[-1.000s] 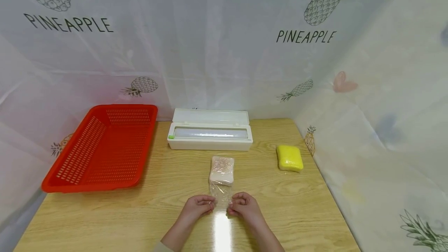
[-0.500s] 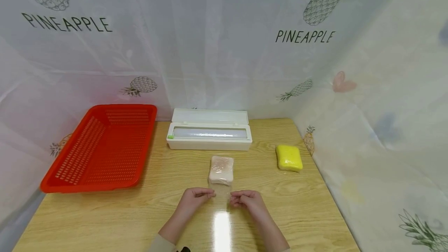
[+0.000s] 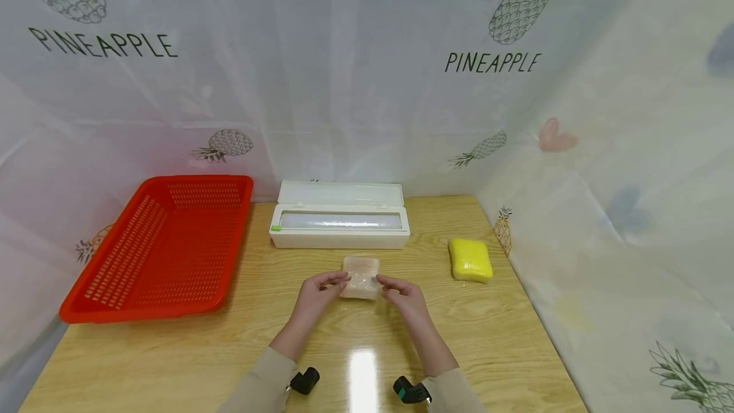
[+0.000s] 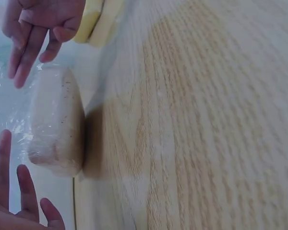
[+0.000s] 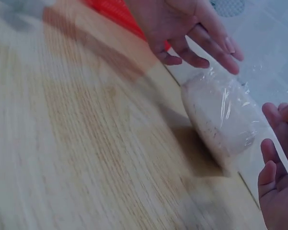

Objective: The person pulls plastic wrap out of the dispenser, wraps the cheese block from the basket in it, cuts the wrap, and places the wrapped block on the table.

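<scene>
A pale pinkish, square, toast-shaped block (image 3: 361, 266) lies on the wooden table in front of me. Clear cling film (image 5: 226, 103) covers it, shiny and creased in the right wrist view. My left hand (image 3: 321, 289) pinches the film at the block's left side, thumb against forefinger. On the other side, my right hand (image 3: 404, 298) pinches it the same way. Between them the film stretches over the top of the block (image 4: 55, 120), whose near side faces both wrist cameras. The exact fingertip contact is partly hidden in the wrist views.
A white cling film box (image 3: 339, 241), lid raised and roll inside, stands behind the block. To the left is a red perforated basket (image 3: 215, 292). A yellow square block (image 3: 470, 260), shiny as if wrapped, lies at the right. A pineapple-print curtain (image 3: 344, 81) borders the table.
Both hands have moved away from me, bringing the film's near end up from the table and over the block. The head view has shifted slightly.
</scene>
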